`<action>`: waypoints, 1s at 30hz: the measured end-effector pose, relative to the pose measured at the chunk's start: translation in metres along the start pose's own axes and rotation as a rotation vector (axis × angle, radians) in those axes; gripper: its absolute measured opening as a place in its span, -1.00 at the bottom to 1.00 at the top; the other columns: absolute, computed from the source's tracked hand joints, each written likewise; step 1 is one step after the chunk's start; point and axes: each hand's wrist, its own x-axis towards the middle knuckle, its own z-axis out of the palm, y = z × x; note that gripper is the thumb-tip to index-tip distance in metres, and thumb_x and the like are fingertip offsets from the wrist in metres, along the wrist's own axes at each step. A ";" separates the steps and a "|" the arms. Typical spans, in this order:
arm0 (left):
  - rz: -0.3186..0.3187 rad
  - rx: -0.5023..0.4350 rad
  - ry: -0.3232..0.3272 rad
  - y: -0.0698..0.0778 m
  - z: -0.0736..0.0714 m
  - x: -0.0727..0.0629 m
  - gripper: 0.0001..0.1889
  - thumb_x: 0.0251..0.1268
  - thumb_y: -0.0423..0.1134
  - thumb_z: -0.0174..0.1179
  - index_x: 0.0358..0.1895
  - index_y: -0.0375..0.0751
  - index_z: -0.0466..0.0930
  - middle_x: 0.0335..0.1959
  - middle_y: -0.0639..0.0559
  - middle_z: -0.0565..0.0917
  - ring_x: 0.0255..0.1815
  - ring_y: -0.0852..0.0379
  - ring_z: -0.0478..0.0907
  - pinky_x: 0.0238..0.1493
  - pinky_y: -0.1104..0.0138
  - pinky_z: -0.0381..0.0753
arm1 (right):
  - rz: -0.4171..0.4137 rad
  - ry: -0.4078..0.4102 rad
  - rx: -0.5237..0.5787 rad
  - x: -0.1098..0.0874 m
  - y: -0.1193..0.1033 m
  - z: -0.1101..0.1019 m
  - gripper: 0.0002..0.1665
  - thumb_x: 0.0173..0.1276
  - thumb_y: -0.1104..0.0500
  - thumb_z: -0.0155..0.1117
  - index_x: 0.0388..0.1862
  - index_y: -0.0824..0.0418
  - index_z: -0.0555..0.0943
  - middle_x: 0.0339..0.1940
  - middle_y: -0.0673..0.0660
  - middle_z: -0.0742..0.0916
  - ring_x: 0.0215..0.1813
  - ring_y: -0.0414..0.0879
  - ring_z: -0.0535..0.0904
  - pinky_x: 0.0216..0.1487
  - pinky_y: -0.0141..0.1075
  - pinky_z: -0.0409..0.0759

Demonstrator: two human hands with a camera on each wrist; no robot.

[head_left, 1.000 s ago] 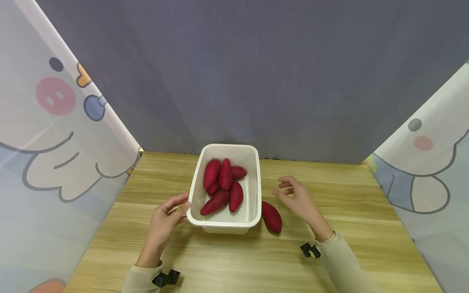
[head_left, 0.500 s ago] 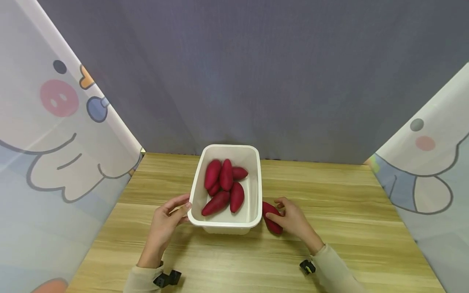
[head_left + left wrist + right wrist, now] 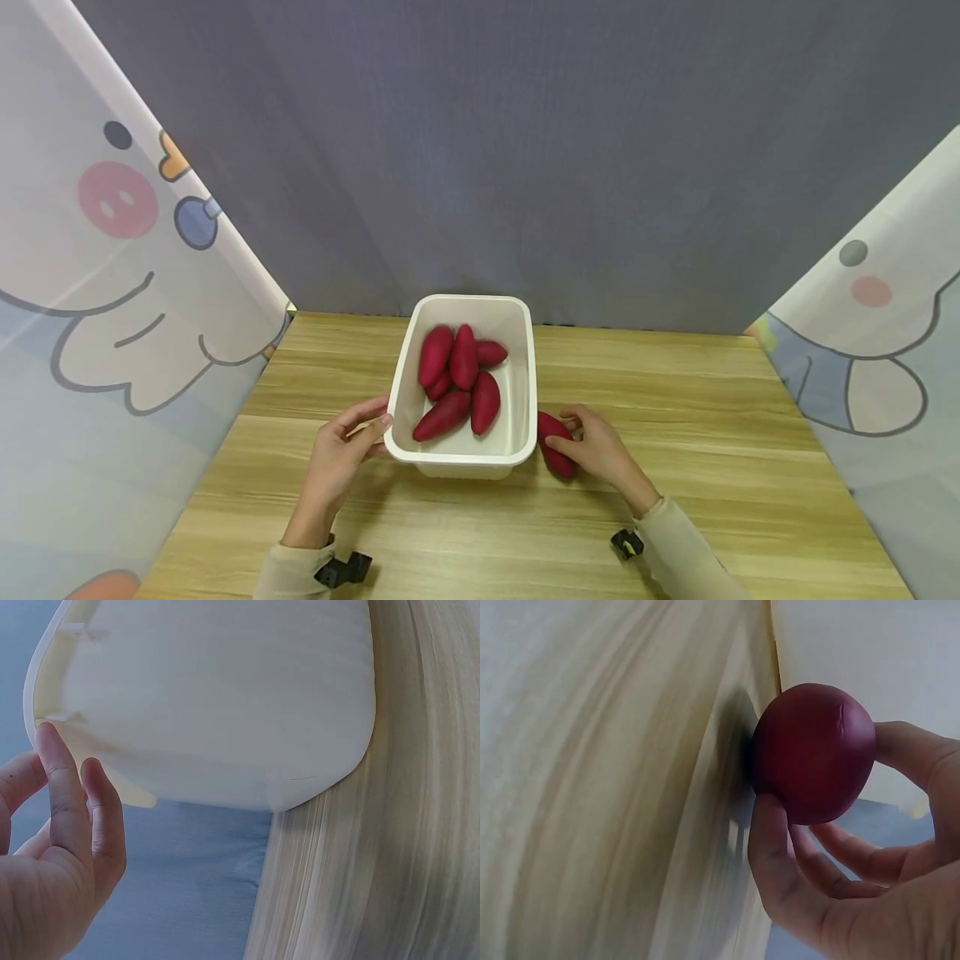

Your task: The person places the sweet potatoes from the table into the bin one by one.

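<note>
Your right hand (image 3: 596, 450) has its fingers and thumb curled round the dark red oval sweet potato (image 3: 553, 442), which lies on the light wooden surface (image 3: 675, 400) just beside the right wall of the white rectangular plastic tub (image 3: 525, 375), at about 4 o'clock from the tub's centre. The right wrist view confirms the grip: the thumb and fingers (image 3: 780, 862) enclose the sweet potato (image 3: 814, 750) against the surface. Your left hand (image 3: 337, 454) rests at the tub's near-left corner, at about 8 o'clock, with its fingers (image 3: 64, 787) straight and touching the rim (image 3: 45, 724). Six more red sweet potatoes (image 3: 461, 379) lie piled inside the tub.
</note>
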 end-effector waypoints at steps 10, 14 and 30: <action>-0.003 0.016 0.002 0.001 0.001 0.001 -0.59 0.33 -0.35 0.34 0.19 -0.43 0.58 -0.01 -0.12 0.64 -0.17 0.07 0.69 -0.22 0.23 0.76 | 0.111 0.000 0.162 0.001 0.016 -0.008 -0.43 0.29 0.16 0.47 0.17 0.44 0.54 -0.09 0.26 0.70 -0.08 0.08 0.66 -0.16 -0.19 0.69; -0.008 0.016 0.006 0.001 0.001 0.001 -0.59 0.33 -0.36 0.34 0.20 -0.43 0.58 -0.02 -0.09 0.65 -0.18 0.08 0.69 -0.22 0.23 0.76 | 0.144 -0.010 0.317 0.001 0.018 -0.017 -0.44 0.35 0.21 0.41 0.21 0.48 0.49 0.01 0.35 0.65 -0.03 0.09 0.63 -0.21 -0.19 0.73; -0.011 0.016 0.004 0.001 0.001 0.001 -0.57 0.33 -0.34 0.34 0.21 -0.43 0.57 -0.03 -0.05 0.66 -0.17 0.09 0.69 -0.21 0.24 0.76 | 0.168 -0.045 0.620 0.012 0.001 -0.058 -0.34 0.49 0.19 0.21 0.41 0.47 0.23 0.15 0.34 0.45 -0.06 -0.07 0.60 -0.13 -0.15 0.73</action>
